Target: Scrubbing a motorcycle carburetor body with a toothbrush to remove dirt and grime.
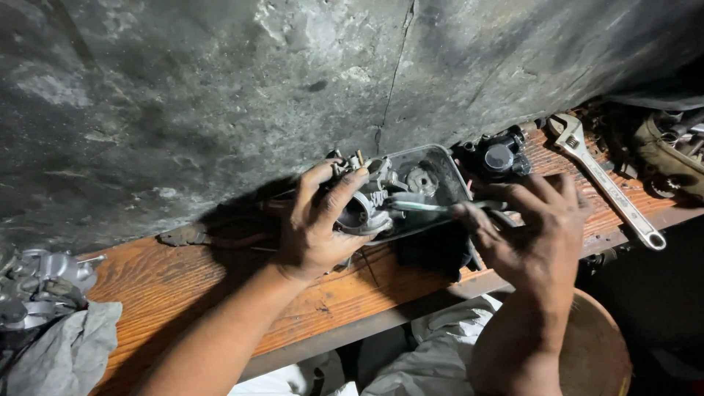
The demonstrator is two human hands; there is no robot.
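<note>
Nearest, pale cloth (440,352) bunches below the desk edge, and the person's two forearms rise from it toward the work. Just beyond, the orange-brown wooden desk (183,286) runs across the view, with a grey rag (66,352) and a silvery engine part (40,282) at its left end.

At the middle, the left hand (315,227) is wrapped around a small metal carburettor (367,202), thumb and fingers closed on its body, holding it over a clear plastic tray (447,183) that rests on the desk. The right hand (535,227) has its fingers curled together, pinching a slim pale-handled tool (433,207) whose tip points into the carburettor's open side. Both hands are dark with grime.

Judging by this, the work looks to be midway: the carburettor is off any engine and partly open, several small metal pieces (419,178) already lie loose in the tray, yet the body is still held and being probed, so taking apart or cleaning seems unfinished and nothing looks put back together.

Farther back, a black metal part (499,155) sits beside the tray, an adjustable wrench (609,187) lies to the right, and more dim hardware (671,150) is piled by the rough grey wall (220,88).
</note>
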